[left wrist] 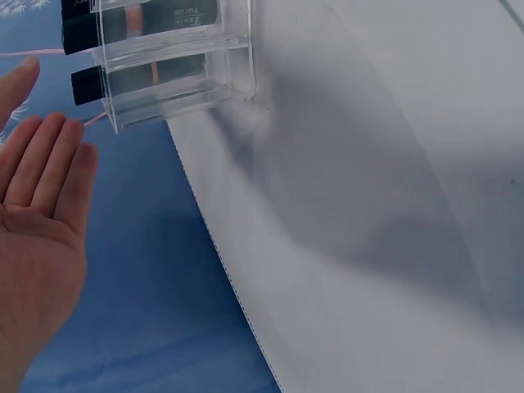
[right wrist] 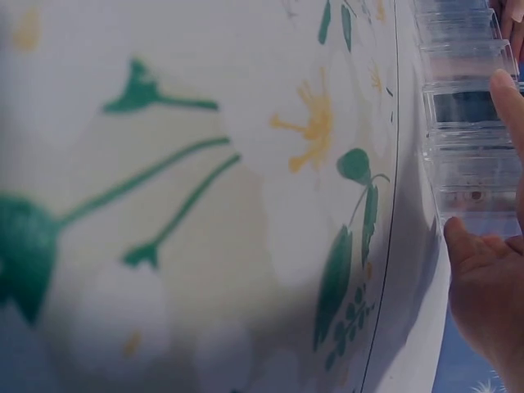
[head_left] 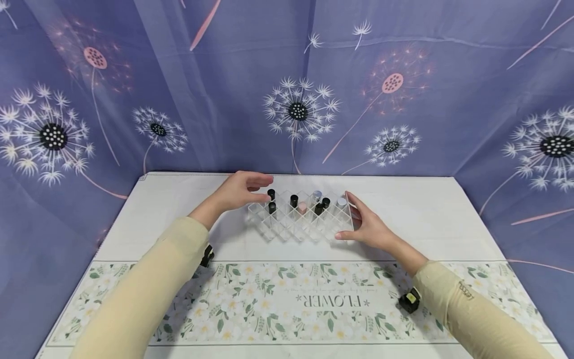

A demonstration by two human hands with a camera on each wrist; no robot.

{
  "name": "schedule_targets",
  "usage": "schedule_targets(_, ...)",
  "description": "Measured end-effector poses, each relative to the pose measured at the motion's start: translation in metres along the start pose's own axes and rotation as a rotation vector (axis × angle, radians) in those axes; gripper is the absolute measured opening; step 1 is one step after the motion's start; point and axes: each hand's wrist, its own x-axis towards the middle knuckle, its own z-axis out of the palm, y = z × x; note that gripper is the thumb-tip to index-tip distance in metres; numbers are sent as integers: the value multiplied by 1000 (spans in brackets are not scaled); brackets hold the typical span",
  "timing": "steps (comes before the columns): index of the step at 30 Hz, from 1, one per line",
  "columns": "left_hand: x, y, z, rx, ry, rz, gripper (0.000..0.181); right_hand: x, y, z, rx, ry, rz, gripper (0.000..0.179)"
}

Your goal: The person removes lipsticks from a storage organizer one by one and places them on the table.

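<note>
A clear lipstick organizer (head_left: pixel 287 232) with diamond-shaped compartments stands toward the back of the table. Several lipsticks are upright in it: a black-capped one (head_left: pixel 294 201), a pink-topped one (head_left: pixel 302 208) and a silvery one (head_left: pixel 342 203) among them. My left hand (head_left: pixel 237 191) is at the organizer's left end, fingers extended and thumb apart, close to two black-capped tubes; its palm shows bare in the left wrist view. With my right hand (head_left: pixel 369 227) I hold the right end, thumb at the front corner and fingers along the side toward the back.
Under the organizer lies a white table cover (head_left: pixel 403 199) with a floral printed band (head_left: pixel 251 304) across its front. A purple dandelion curtain (head_left: pixel 224 124) hangs behind and at both sides. Black wrist devices (head_left: pixel 409 300) sit below both forearms.
</note>
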Motion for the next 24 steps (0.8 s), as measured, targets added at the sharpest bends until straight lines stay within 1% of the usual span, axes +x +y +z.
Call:
schedule_targets(4, 3, 0, 3, 12, -2, 1, 54, 0, 1, 0, -11, 8, -2, 126)
schedule_targets(10, 6, 0, 5, 53, 1, -7, 48, -1, 0, 1, 3, 11, -5, 126)
schedule_targets(13, 7, 0, 5, 74, 7, 5, 45, -1, 0, 1, 11, 9, -6, 125)
schedule_targets(18, 9, 1, 4, 117, 0, 21, 44, -1, -1, 1, 17, 9, -10, 125)
schedule_targets(24, 13, 1, 4, 134, -13, 15, 44, -1, -1, 1, 18, 10, -13, 124)
